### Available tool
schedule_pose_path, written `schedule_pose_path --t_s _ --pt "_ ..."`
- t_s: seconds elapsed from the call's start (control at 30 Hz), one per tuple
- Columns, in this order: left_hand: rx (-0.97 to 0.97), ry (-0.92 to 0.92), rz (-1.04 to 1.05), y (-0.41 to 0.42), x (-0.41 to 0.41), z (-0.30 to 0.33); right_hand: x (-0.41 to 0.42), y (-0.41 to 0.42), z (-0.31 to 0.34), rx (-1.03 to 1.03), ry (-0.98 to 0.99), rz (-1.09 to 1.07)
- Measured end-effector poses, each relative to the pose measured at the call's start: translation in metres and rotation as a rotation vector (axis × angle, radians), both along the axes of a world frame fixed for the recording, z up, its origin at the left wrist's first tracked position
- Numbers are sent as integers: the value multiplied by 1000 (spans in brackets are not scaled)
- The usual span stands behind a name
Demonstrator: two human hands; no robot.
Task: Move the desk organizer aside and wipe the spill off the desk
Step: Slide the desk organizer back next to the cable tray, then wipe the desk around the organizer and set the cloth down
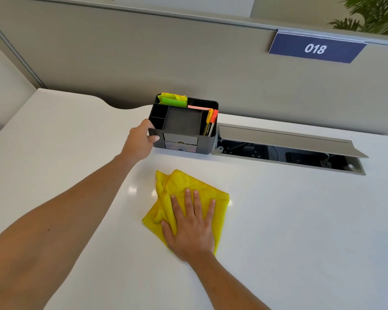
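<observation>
Fingers [189,198] of the right hand [192,227] lie spread and flat, pressing a folded yellow microfibre cloth [188,186] onto the white desk top [289,220] near the middle. Thumb and fingers of the left hand [140,142] are closed around the near left corner of the black plastic desk organizer [184,128], thumb on its front face.

That organizer stands at the far edge of the desk, against the grey partition [143,59], its right side just beside the open cable tray [289,151] with its raised lid. Green and pink sticky notes [174,100] and orange markers [211,121] sit in its compartments.

By my judgement the organizer is gripped but not clearly moved aside yet, and wiping looks ready to begin. No spill is plainly visible; faint glare shows left of the cloth
</observation>
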State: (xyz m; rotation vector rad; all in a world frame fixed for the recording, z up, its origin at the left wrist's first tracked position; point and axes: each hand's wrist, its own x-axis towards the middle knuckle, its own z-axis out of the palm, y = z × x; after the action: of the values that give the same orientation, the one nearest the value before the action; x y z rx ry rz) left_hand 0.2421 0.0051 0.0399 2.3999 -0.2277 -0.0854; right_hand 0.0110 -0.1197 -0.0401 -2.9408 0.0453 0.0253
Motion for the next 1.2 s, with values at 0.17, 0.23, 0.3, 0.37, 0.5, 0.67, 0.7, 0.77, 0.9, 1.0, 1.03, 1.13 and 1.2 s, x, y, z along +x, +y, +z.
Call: schedule_pose_path --t_s 0.17,0.23,0.3,0.37,0.5,0.67,0.7,0.77,0.9,1.0,1.03,1.13,1.2 --pt "12 2 47 -6 -3 -5 -1 1 -2 -10 11 3" --pt "-19 14 25 -7 -8 -5 -1 1 -2 -14 11 1" --pt "-69 28 16 -7 -20 -5 -1 0 -3 -17 13 2" --pt "-129 8 42 -2 -42 -8 -1 0 -3 -14 16 7" --pt "-108 -160 194 29 -114 -30 0 0 -4 -18 6 7" --pt "169 -211 318 82 -213 -61 0 0 -4 -19 2 17" --pt "211 -196 340 89 -229 -65 2 1 -3 -23 4 24" --pt "278 -161 356 95 -259 -71 5 1 -2 -34 19 40" --pt "321 -76 328 91 -290 -78 22 3 -2 -64 50 62" --pt "311 -26 328 91 -286 -78 34 4 -3 -77 65 78" --pt "312 -17 329 92 -285 -78 39 5 -4 -77 69 92" --pt "316 -28 327 92 -285 -79 58 14 -2 -67 81 148" --pt "324 -30 326 92 -283 -81 70 24 1 -53 84 170"
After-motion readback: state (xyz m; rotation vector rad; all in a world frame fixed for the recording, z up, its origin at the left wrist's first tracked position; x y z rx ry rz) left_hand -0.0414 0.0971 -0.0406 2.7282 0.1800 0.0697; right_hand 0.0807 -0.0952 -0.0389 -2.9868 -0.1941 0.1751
